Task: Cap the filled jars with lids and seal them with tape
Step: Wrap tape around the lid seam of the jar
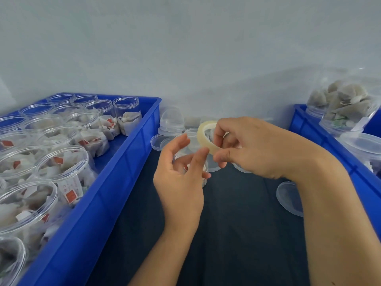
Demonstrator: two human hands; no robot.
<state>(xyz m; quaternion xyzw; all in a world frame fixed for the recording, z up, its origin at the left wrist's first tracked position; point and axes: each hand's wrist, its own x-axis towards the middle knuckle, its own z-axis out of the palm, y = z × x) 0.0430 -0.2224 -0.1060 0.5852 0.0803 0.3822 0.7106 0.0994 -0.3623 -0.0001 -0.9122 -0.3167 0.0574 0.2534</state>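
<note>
Clear glossy plastic jars sit in a shiny blue plastic crate beside matt dark cloth.
</note>
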